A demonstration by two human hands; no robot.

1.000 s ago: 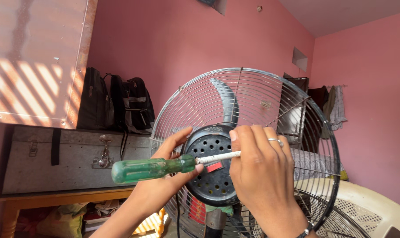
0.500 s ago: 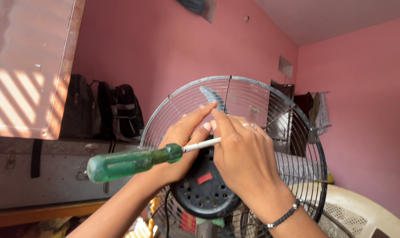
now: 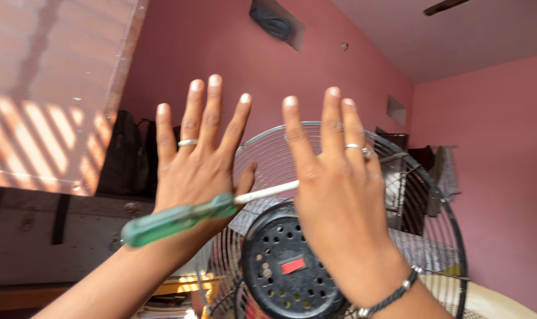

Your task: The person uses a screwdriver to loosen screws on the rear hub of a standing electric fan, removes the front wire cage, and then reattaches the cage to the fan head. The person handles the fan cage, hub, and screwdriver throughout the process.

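Both my hands are raised in front of a round wire-caged fan [image 3: 422, 201], backs toward me and fingers spread. A screwdriver [image 3: 174, 220] with a translucent green handle lies across the back of my left hand [image 3: 194, 159], near the wrist. Its white shaft runs right and disappears behind the palm of my right hand [image 3: 339, 195], where the thumb is hidden; the grip itself is out of sight. My left hand holds nothing in its fingers. Below the hands shows the fan's black vented hub [image 3: 283, 269] with a small red label.
A grey metal trunk [image 3: 49, 236] stands at the left with dark bags [image 3: 129, 153] on top. A pale cupboard [image 3: 49, 88] hangs at upper left. Pink walls surround the room. A cream plastic chair [image 3: 499, 301] sits at lower right behind the fan.
Both hands have lifted off the fan's grille and hub and spread their fingers wide. The screwdriver has stayed level between them as the view tilted up.
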